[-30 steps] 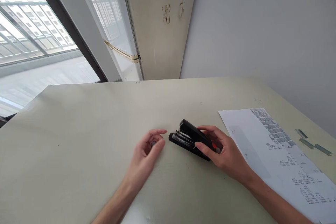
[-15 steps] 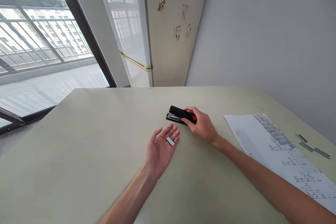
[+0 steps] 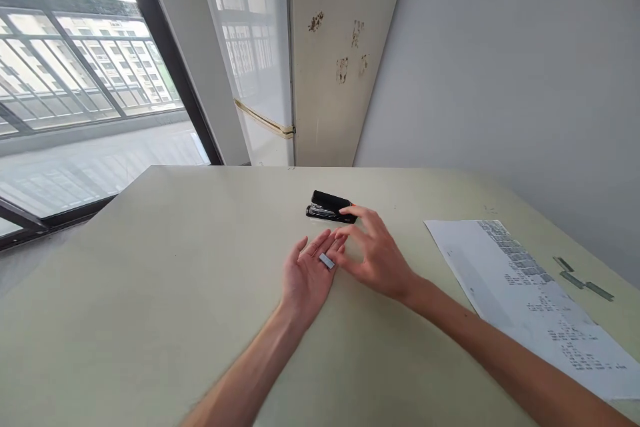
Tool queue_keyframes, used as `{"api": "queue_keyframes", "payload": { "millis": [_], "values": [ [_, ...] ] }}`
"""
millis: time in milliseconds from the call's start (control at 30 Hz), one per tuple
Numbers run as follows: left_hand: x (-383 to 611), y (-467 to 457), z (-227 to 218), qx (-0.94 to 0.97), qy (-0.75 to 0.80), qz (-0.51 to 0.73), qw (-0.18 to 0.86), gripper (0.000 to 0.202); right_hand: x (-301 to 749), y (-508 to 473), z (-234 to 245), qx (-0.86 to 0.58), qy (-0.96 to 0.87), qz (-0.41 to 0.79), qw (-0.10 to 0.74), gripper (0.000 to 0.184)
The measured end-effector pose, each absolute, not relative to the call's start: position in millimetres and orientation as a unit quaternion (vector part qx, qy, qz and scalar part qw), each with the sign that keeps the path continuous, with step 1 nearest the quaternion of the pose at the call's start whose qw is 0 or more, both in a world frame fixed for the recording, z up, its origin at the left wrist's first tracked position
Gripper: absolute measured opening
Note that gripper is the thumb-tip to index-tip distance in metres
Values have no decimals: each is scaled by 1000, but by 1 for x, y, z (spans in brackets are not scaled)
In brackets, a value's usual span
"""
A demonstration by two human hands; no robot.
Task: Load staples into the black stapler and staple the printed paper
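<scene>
Stapler (image 3: 329, 201), black, stands on the tabletop (image 3: 150, 293) just beyond the person's two hands. Half a second ago the right hand (image 3: 376, 257) had its rear end in a grip; that grip has come away, and the hand has drawn back toward the left palm. This suggests that attention has passed to the small grey strip (image 3: 327, 261) lying on the left hand (image 3: 307, 280), which is palm up and spread wide. The right hand's thumb and fingers stand a narrow gap apart, thumb tip close beside the strip; whether they touch cannot be told. One finger overlaps the stapler's rear, contact uncertain. The stapler's parted nose points left, its long axis nearly crosswise, rear slightly nearer the person. The strip slants from far left to near right.
</scene>
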State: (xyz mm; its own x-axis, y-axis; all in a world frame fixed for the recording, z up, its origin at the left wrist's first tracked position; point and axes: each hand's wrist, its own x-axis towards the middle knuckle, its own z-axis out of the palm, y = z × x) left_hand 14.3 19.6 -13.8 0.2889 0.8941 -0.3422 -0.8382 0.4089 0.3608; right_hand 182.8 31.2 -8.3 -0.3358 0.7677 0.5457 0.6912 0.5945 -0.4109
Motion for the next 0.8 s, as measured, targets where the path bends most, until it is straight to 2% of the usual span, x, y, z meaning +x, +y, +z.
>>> {"api": "queue_keyframes", "payload": {
  "millis": [67,133,200,367,533,667,800],
  "values": [
    [15,18,-12,71,253,534,804,34,176,18,-14,-454,-827,45,329,22],
    [16,16,-11,90,253,520,811,36,170,11,-18,-463,-827,42,317,17],
    [17,15,-10,110,260,505,816,37,167,7,-18,-461,-827,35,319,12],
    [19,15,-4,141,272,485,819,38,195,-3,1,-462,-819,28,338,19],
    [24,18,5,127,307,499,801,41,304,-20,4,-611,-721,26,325,17],
    [27,20,9,112,343,509,782,48,424,-44,-13,-731,-627,-15,269,27],
    [28,23,9,112,360,518,768,42,515,-73,-34,-791,-570,-56,216,41]
  ]
}}
